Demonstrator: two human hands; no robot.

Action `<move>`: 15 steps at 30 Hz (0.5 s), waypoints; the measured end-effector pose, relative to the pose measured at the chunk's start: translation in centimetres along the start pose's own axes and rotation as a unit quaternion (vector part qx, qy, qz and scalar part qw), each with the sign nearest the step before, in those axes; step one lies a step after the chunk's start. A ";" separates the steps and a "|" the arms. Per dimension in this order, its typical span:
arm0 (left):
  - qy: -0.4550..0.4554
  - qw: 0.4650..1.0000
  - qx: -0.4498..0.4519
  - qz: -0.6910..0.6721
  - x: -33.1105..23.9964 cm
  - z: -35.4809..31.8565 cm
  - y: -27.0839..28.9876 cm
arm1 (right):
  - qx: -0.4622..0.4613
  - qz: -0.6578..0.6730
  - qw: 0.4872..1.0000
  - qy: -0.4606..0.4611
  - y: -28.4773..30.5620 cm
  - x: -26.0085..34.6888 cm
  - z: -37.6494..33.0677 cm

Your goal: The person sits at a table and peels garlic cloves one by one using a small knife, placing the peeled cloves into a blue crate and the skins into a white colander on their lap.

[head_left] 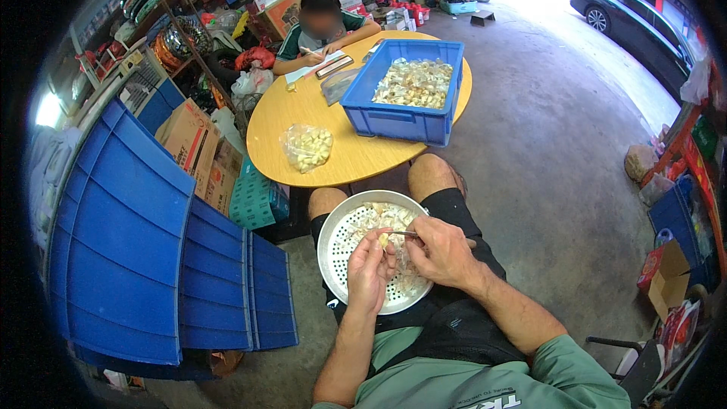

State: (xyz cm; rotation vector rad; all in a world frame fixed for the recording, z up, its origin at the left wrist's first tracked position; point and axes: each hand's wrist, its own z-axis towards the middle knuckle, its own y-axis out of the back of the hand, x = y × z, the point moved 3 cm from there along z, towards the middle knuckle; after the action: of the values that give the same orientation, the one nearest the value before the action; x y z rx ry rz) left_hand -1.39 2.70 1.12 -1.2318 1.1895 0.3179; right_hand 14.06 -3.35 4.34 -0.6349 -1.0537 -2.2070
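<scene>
My left hand [369, 265] pinches a pale garlic clove [384, 241] above a round metal pan with holes [331, 257], which rests on my lap. In my right hand [441, 250] is a small knife [406, 233], its blade pointing left and reaching the clove. White peels and skins [376, 218] lie scattered in the pan, thickest at its far side. Part of the pan's right side is hidden under my right hand.
A yellow oval table [265, 132] stands ahead, bearing a blue crate [401, 126] of unpeeled cloves and a plastic bag of peeled cloves [309, 148]. At its far side a person [322, 30] writes on paper. Large blue panels [125, 235] stand close on my left.
</scene>
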 end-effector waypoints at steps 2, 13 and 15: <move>-0.004 1.000 0.014 -0.005 0.0 0.0 0.0 | 0.005 0.000 1.000 0.000 0.0 0.0 -0.1; -0.017 0.998 0.028 -0.062 0.2 -0.1 0.1 | 0.045 0.024 0.999 -0.018 0.0 0.7 -0.1; -0.022 0.998 0.026 -0.059 -0.1 -0.3 -0.4 | 0.051 0.022 0.998 -0.019 0.0 0.8 0.0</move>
State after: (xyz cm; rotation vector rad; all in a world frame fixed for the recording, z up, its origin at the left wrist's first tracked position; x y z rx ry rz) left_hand -1.32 2.40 1.47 -1.2387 1.0751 0.2247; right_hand 13.50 -3.62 4.79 -0.6502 -1.1517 -2.0963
